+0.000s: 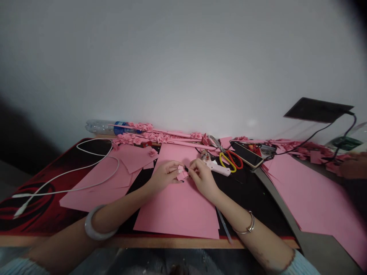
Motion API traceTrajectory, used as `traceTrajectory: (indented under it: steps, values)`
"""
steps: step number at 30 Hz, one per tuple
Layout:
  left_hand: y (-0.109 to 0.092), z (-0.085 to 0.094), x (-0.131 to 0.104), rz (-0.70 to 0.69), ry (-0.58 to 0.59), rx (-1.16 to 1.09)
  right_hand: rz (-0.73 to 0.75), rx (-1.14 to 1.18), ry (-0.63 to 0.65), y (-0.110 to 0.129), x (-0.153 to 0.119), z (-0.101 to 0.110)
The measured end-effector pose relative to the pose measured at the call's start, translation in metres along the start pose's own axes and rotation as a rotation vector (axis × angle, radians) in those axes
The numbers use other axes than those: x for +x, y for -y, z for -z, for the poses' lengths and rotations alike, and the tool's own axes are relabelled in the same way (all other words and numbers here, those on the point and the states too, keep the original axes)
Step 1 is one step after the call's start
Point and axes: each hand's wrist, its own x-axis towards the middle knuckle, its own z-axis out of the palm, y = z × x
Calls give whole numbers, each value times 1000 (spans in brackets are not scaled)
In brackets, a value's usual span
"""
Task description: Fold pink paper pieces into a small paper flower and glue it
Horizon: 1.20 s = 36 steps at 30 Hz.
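Observation:
My left hand (165, 175) holds a small folded piece of pink paper (181, 175) between its thumb and fingers. My right hand (203, 178) pinches the same piece from the other side, its fingertips at the upper right edge. Both hands are above a large pink paper sheet (177, 214) lying on the dark mat. Just beyond my right hand lies a pale pink glue gun (219, 168), its nozzle end partly hidden. Scissors (235, 161) with yellow and red handles rest close by it.
Pink paper flowers (143, 138) and rolled paper stems line the wall beside a plastic bottle (100, 126). A white cable (86, 188) crosses papers at left. A phone (247, 154) and more pink sheets (309, 198) lie right. Another person's arm (354, 168) shows at the right edge.

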Motion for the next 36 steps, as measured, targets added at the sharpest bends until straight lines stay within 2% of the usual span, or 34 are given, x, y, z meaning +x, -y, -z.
traceTrajectory:
  steps: [9,15,21,28,32,36]
  values:
    - [0,-3,0,-15,-20,85,-61,-33,24,-3,-1,-2]
    - [0,-3,0,1,-34,80,-59,-35,28,-1,-2,-2]
    - [-1,-3,-1,0,-31,83,-118,-8,37,0,-2,-1]
    - [-1,-1,0,-8,-43,31,-95,-6,131,4,-1,1]
    - [-2,-1,-1,-18,-47,30,-82,-53,136,6,-1,1]
    - [-2,-2,-2,17,-59,11,-69,-105,196,6,0,1]
